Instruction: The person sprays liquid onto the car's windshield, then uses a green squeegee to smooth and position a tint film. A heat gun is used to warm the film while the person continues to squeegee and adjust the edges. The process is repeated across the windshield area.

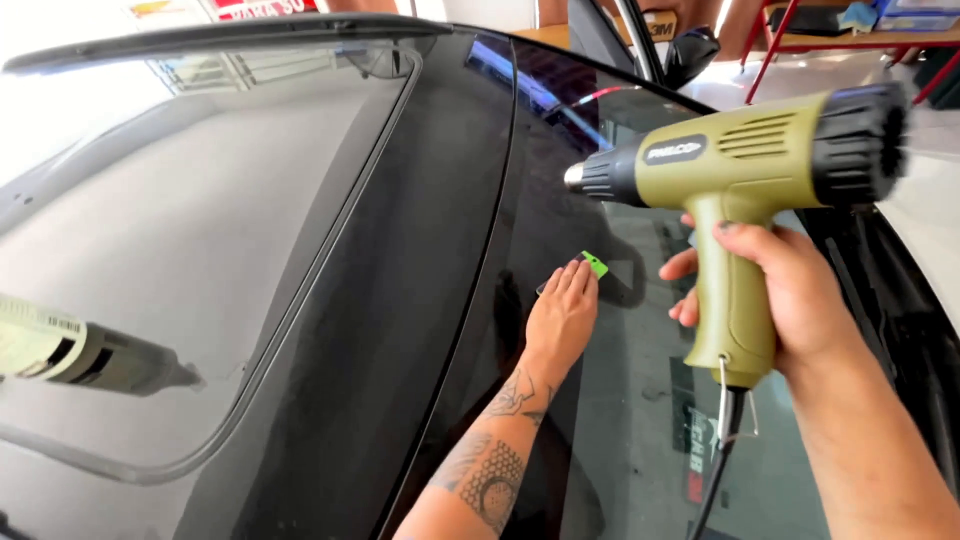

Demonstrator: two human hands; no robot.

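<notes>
right hand [775, 295] clamps the heat gun [745, 165], nozzle aimed at the window glass [600, 400]; left hand [560, 315], fingers together, presses a green scraper [594, 263] flat there.

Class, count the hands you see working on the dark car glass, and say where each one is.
2. The left hand lies flat on the glass, pressing a small green scraper. The right hand grips the olive heat gun above the glass. None seem hidden.

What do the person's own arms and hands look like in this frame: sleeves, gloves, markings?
Both hands are bare, with no gloves, and no sleeves reach the forearms. The left hand joins a forearm with dark tattoos, including a round patterned design. The right hand and its forearm show no markings.
</notes>
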